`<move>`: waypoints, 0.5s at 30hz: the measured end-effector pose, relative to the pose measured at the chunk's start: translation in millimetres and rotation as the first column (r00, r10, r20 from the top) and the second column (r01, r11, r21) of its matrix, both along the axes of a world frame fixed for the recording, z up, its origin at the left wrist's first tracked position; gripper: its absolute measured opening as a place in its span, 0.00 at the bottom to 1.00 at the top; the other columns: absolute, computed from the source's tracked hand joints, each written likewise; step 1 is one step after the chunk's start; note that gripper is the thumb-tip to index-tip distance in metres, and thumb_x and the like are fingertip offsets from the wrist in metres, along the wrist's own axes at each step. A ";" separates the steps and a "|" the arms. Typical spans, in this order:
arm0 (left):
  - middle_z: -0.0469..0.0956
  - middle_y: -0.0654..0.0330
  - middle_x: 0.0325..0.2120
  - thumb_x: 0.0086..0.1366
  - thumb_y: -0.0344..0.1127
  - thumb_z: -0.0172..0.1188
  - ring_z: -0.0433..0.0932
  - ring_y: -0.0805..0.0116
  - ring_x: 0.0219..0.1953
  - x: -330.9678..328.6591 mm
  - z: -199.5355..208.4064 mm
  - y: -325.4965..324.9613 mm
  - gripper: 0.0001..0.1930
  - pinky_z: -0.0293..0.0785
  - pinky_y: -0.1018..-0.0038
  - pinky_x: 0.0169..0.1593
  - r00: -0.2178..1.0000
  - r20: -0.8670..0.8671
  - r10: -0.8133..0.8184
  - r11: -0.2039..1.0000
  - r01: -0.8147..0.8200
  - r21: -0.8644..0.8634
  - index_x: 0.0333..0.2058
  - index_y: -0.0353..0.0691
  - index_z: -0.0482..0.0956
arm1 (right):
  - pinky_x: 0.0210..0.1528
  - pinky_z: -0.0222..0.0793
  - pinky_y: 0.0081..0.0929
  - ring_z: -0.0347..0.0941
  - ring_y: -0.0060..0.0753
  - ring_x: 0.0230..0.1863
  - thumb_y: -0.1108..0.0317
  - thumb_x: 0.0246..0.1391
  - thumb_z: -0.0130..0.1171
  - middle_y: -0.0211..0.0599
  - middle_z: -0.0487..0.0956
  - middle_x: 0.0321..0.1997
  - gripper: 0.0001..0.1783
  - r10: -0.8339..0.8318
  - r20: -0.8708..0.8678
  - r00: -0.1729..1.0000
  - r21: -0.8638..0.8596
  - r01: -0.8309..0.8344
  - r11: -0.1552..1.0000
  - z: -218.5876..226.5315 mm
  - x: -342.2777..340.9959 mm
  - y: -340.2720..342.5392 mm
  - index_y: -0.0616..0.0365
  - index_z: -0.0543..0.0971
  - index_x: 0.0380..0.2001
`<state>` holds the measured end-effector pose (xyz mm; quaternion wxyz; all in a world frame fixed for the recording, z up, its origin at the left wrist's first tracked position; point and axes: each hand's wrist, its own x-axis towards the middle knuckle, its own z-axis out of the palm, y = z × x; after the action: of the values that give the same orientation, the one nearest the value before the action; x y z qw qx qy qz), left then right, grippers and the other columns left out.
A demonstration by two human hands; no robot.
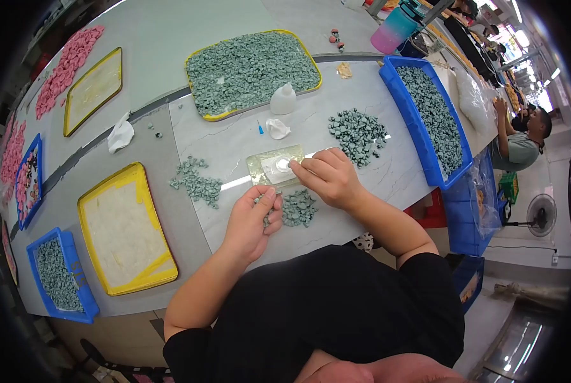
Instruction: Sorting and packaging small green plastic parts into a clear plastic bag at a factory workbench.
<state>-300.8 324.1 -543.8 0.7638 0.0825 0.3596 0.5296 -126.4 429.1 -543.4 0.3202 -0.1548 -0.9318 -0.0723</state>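
Head view: the left hand (253,220) curls around green pieces (267,221); the right hand (331,179) pinches at a white round piece (283,165) on the small plate (257,170). Work seems underway; piles (199,184) remain on the table (234,143), which are finished being unclear.

The left hand (253,218) curls near the pinching right hand (332,177).

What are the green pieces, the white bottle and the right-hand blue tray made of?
Green pieces: some glint, so fairly glossy; perhaps resin or stone, unclear.
White bottle: probably satin plastic, looking milky.
Blue tray: likely smooth moulded plastic, given its even colour.
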 end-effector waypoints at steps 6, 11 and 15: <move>0.66 0.64 0.25 0.65 0.33 0.48 0.60 0.79 0.21 -8.4 -2.6 -6.2 0.05 0.52 0.85 0.20 0.999 0.051 -0.021 1.000 0.022 -0.016 0.34 0.39 0.65 | 0.29 0.61 0.22 0.68 0.25 0.28 0.70 0.35 0.56 0.25 0.73 0.28 0.16 -0.013 0.019 1.000 0.044 0.012 0.999 -0.7 -7.3 -6.9 0.57 0.79 0.33; 0.65 0.64 0.23 0.65 0.35 0.47 0.58 0.79 0.21 -11.3 0.7 -10.5 0.05 0.52 0.86 0.19 0.999 0.041 -0.025 0.999 0.025 -0.020 0.33 0.40 0.65 | 0.28 0.61 0.22 0.68 0.26 0.27 0.75 0.31 0.62 0.27 0.72 0.26 0.16 -0.010 -0.085 0.996 -0.040 0.007 0.999 2.9 -13.0 -14.7 0.58 0.79 0.32; 0.63 0.65 0.21 0.66 0.36 0.46 0.57 0.79 0.18 -10.4 3.6 -11.6 0.07 0.51 0.85 0.18 0.998 0.060 -0.020 1.000 0.021 -0.009 0.30 0.41 0.64 | 0.25 0.61 0.22 0.67 0.28 0.25 0.81 0.31 0.64 0.29 0.72 0.26 0.17 -0.056 -0.302 0.952 -0.291 -0.036 0.956 -0.9 -16.9 -21.4 0.59 0.79 0.31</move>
<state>-311.2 312.5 -540.1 0.7801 0.0663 0.3381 0.5222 -143.3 407.7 -544.3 0.4341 -0.2147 -0.8702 0.0900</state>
